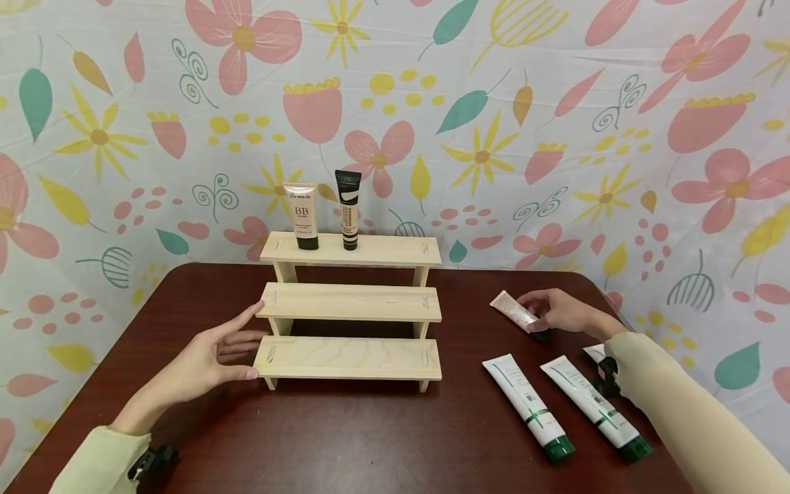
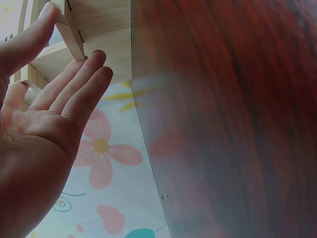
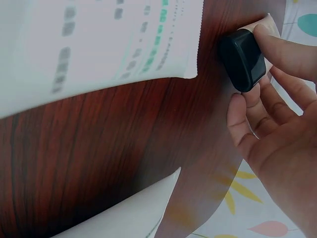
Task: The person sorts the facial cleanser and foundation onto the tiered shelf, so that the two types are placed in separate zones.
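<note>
My right hand (image 1: 563, 312) pinches a small pale pink cosmetic tube (image 1: 511, 309) at the table's right side, thumb on one side and fingers on the other. Its black cap (image 3: 241, 60) points toward the camera in the right wrist view. At the left end of a three-tier wooden stand (image 1: 348, 302), my left hand (image 1: 206, 358) touches the ends of the lower two steps with index fingertip and thumb, fingers extended. Two tubes stand upright on the top step: a beige BB cream tube (image 1: 302, 218) and a slimmer black-and-beige tube (image 1: 349, 213).
Two white tubes with green caps, one nearer the stand (image 1: 523, 398) and one further right (image 1: 591, 399), lie on the dark red table (image 1: 345, 439). Another white tube (image 1: 595, 353) is mostly hidden behind my right wrist. A floral cloth (image 1: 481, 199) hangs behind the table.
</note>
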